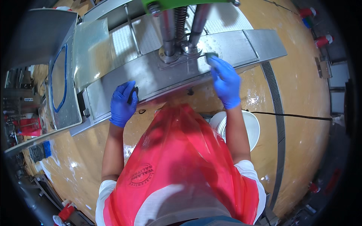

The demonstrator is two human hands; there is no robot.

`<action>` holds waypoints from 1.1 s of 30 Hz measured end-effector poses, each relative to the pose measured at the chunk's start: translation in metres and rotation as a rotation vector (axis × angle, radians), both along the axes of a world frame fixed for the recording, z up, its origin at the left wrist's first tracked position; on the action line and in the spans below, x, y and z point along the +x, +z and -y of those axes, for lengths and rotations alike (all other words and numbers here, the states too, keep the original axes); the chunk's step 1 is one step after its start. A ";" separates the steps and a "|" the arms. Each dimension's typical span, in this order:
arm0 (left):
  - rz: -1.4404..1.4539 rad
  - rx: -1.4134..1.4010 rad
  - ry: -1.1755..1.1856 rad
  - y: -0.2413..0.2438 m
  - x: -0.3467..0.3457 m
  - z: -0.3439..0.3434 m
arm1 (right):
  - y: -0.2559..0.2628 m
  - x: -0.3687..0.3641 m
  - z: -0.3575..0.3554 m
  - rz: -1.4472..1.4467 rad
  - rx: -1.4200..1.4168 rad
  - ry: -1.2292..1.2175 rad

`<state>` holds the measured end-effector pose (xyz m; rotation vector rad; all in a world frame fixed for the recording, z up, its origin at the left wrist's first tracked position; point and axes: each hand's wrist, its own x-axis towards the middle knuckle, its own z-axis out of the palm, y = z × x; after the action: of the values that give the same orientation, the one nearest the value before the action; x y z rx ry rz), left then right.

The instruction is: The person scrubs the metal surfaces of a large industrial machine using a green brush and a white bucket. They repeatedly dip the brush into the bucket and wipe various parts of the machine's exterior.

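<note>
My right hand (227,84), in a blue glove, holds a dark green scouring pad (211,56) against the wet stainless-steel deck (167,75) of a machine. The pad is mostly hidden by my fingers, just right of the two steel columns (169,36). My left hand (121,103), also gloved in blue, rests at the deck's near edge on the left, thumb and fingers apart. A dark patch shows between them; I cannot tell whether it is shadow or an object. Water drops and wet streaks lie on the metal.
A coil spring (180,22) stands between the columns under a green machine part (186,3). A clear plastic guard (92,53) and a steel panel with a blue-edged opening (58,79) rise at left. White buckets (251,130), a black cable (291,115) and a floor drain (275,96) lie at right.
</note>
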<state>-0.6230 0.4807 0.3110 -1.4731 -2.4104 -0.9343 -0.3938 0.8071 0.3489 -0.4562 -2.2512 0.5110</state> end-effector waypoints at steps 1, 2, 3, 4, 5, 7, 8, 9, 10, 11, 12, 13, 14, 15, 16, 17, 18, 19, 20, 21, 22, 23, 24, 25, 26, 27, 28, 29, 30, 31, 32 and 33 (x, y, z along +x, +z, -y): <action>-0.013 -0.005 0.029 0.003 -0.001 0.006 | -0.010 -0.020 0.002 0.081 0.175 0.009; -0.029 -0.009 0.050 0.007 -0.003 0.017 | -0.029 -0.038 0.017 0.191 0.049 0.081; -0.010 0.002 0.093 0.007 -0.006 0.025 | -0.049 -0.054 0.032 0.302 -0.078 0.127; 0.010 0.015 0.144 0.003 -0.007 0.040 | -0.058 -0.071 0.049 0.250 0.052 0.223; 0.033 0.022 0.189 0.000 -0.007 0.054 | -0.061 -0.090 0.073 0.223 0.013 0.284; 0.018 0.016 0.243 -0.005 -0.008 0.084 | -0.061 -0.097 0.085 0.232 -0.001 0.336; 0.011 0.009 0.272 -0.007 -0.005 0.098 | -0.059 -0.093 0.078 0.260 0.020 0.324; 0.006 0.004 0.318 -0.009 0.001 0.116 | -0.057 -0.088 0.071 0.286 0.037 0.310; -0.006 0.000 0.369 -0.009 0.007 0.134 | -0.054 -0.080 0.053 0.320 -0.009 0.256; -0.017 0.000 0.421 -0.009 0.011 0.147 | -0.049 -0.069 0.027 0.354 -0.049 0.201; -0.016 0.016 0.433 -0.011 0.013 0.156 | -0.047 -0.061 0.016 0.386 -0.095 0.138; -0.014 0.031 0.444 -0.012 0.015 0.164 | -0.053 -0.062 0.021 0.350 -0.014 0.139; -0.011 0.046 0.455 -0.014 0.016 0.168 | -0.063 -0.066 0.033 0.315 0.067 0.139; -0.013 0.048 0.449 -0.014 0.017 0.170 | -0.069 -0.072 0.051 0.273 0.145 0.147; -0.019 0.055 0.444 -0.015 0.015 0.170 | -0.053 -0.085 0.074 0.162 0.158 0.245; -0.025 0.061 0.438 -0.017 0.013 0.168 | -0.052 -0.088 0.069 0.206 0.156 0.239; -0.026 0.065 0.423 -0.015 0.013 0.167 | -0.051 -0.085 0.059 0.254 0.150 0.230; -0.028 0.066 0.408 -0.012 0.013 0.166 | -0.051 -0.081 0.048 0.302 0.141 0.224; -0.028 0.067 0.393 -0.010 0.012 0.165 | -0.054 -0.074 0.031 0.346 0.157 0.114; -0.029 0.063 0.385 -0.009 0.008 0.164 | -0.056 -0.063 0.015 0.389 0.168 -0.005; -0.030 0.060 0.386 -0.010 0.007 0.164 | -0.036 -0.059 0.013 0.448 0.130 0.001; -0.031 0.057 0.386 -0.012 0.006 0.164 | -0.039 -0.063 0.020 0.457 0.123 0.005; 0.001 0.073 0.372 -0.013 0.004 0.161 | -0.043 -0.067 0.034 0.467 0.107 -0.006; 0.026 0.097 0.369 -0.017 0.002 0.156 | -0.045 -0.076 0.044 0.470 0.100 -0.010; 0.051 0.120 0.364 -0.019 -0.001 0.150 | -0.045 -0.083 0.055 0.401 0.099 0.068; 0.066 0.136 0.330 -0.020 -0.005 0.140 | -0.042 -0.088 0.065 0.336 0.099 0.141; 0.080 0.146 0.301 -0.019 -0.006 0.132 | -0.039 -0.092 0.077 0.270 0.094 0.219; 0.094 0.156 0.271 -0.019 -0.009 0.126 | -0.038 -0.092 0.082 0.203 0.090 0.297; 0.065 0.146 0.238 -0.020 -0.014 0.122 | -0.039 -0.085 0.074 0.248 0.053 0.238; 0.038 0.138 0.210 -0.022 -0.019 0.118 | -0.039 -0.075 0.057 0.295 0.019 0.184; 0.011 0.130 0.182 -0.023 -0.023 0.114 | -0.038 -0.069 0.047 0.340 -0.016 0.129; 0.005 0.133 0.189 -0.026 -0.025 0.110 | -0.037 -0.066 0.047 0.362 0.019 0.127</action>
<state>-0.6478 0.3708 0.2847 -1.1763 -2.3884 -1.0316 -0.4599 0.7602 0.3116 -0.4247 -2.6435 0.5026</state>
